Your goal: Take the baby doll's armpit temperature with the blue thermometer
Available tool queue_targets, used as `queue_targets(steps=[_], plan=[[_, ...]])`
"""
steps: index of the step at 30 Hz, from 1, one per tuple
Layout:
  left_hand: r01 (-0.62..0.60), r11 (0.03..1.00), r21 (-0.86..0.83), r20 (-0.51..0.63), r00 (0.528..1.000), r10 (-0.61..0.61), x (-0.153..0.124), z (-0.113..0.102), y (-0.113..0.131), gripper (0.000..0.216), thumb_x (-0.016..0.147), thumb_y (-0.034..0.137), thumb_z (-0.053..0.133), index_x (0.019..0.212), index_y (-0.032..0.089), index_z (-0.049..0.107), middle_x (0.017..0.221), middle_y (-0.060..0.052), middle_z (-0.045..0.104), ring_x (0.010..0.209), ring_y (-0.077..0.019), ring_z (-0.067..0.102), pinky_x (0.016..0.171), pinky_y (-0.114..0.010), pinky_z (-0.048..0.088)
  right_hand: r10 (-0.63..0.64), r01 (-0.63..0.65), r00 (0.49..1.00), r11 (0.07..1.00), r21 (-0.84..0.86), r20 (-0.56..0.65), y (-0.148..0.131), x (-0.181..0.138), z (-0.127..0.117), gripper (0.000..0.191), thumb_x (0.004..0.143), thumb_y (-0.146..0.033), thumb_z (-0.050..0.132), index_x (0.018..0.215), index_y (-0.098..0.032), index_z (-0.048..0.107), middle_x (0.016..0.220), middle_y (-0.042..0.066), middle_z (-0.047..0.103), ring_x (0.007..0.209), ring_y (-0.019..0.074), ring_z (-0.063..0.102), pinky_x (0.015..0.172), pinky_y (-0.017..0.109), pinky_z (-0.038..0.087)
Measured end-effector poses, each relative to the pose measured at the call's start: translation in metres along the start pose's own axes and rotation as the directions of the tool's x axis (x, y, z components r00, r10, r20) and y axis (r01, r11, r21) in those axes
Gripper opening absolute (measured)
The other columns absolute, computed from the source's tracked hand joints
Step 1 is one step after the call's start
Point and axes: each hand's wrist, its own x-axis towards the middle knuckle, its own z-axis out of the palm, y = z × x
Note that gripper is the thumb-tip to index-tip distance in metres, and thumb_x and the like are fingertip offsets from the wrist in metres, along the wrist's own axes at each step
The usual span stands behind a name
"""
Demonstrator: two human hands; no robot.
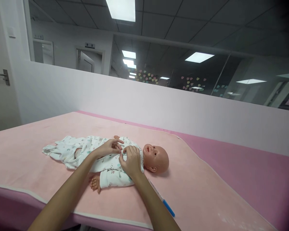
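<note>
A baby doll (156, 158) lies on its back, its bald head to the right. It wears a white baby romper (110, 163) with a small animal print, and skin shows through a gap at the leg part. Over the chest, my left hand (109, 148) has bent fingers closed at the front of the cloth. My right hand (132, 160) faces it from the neck side, fingers curled and pinching at the same spot. The exact bit of cloth between the fingertips is hidden. One doll hand (95, 183) pokes out of the near sleeve.
A pale pink mat (195, 186) covers the table over a darker pink sheet (255, 173). Beside my right forearm lies a thin clear stick with a blue end (168, 208). A white wall (159, 106) with windows above borders the far side.
</note>
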Motion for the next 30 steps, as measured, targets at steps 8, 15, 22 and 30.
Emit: queue_targets(steps=[8, 15, 22, 30], plan=[[0.134, 0.984, 0.117, 0.038, 0.989, -0.14, -0.01, -0.016, 0.006, 0.032, 0.058, 0.033, 0.07, 0.083, 0.014, 0.06, 0.058, 0.003, 0.055, 0.054, -0.0096, 0.046, 0.052, -0.021, 0.032, 0.017, -0.017, 1.0, 1.0, 0.009, 0.005, -0.002, 0.0, 0.0, 0.004, 0.071, -0.016, 0.048, 0.069, -0.018, 0.045, 0.068, 0.0, 0.048, 0.069, 0.0149, 0.041, 0.069, 0.029, 0.031], [0.158, 0.984, 0.078, 0.003, 0.987, -0.159, -0.009, -0.012, 0.004, 0.029, 0.058, 0.036, 0.068, 0.073, 0.013, 0.059, 0.051, 0.006, 0.041, 0.046, -0.0064, 0.031, 0.045, -0.02, 0.021, -0.061, 0.053, 0.996, 0.993, 0.104, 0.069, -0.008, 0.001, -0.006, 0.014, 0.07, -0.008, 0.043, 0.079, -0.018, 0.05, 0.077, 0.002, 0.054, 0.078, 0.0159, 0.045, 0.075, 0.029, 0.033], [0.224, 0.958, -0.18, -0.012, 0.973, -0.23, -0.008, -0.013, -0.012, 0.012, 0.057, 0.017, 0.05, 0.068, 0.013, 0.054, 0.059, 0.003, 0.044, 0.049, -0.0068, 0.032, 0.044, -0.02, 0.019, -0.136, 0.125, 0.967, 0.99, 0.064, 0.216, -0.02, 0.01, 0.002, 0.015, 0.078, -0.026, 0.048, 0.089, -0.017, 0.052, 0.079, 0.004, 0.056, 0.078, 0.0179, 0.047, 0.072, 0.031, 0.035], [0.084, 0.978, -0.191, 0.029, 0.996, -0.08, -0.011, -0.012, -0.005, 0.013, 0.046, 0.009, 0.04, 0.057, 0.015, 0.042, 0.057, 0.004, 0.037, 0.053, -0.0084, 0.03, 0.049, -0.021, 0.023, -0.094, 0.091, 0.975, 0.996, 0.021, 0.2, -0.027, 0.022, 0.021, 0.014, 0.07, -0.03, 0.054, 0.076, -0.02, 0.046, 0.067, -0.001, 0.051, 0.063, 0.0145, 0.045, 0.059, 0.026, 0.032]])
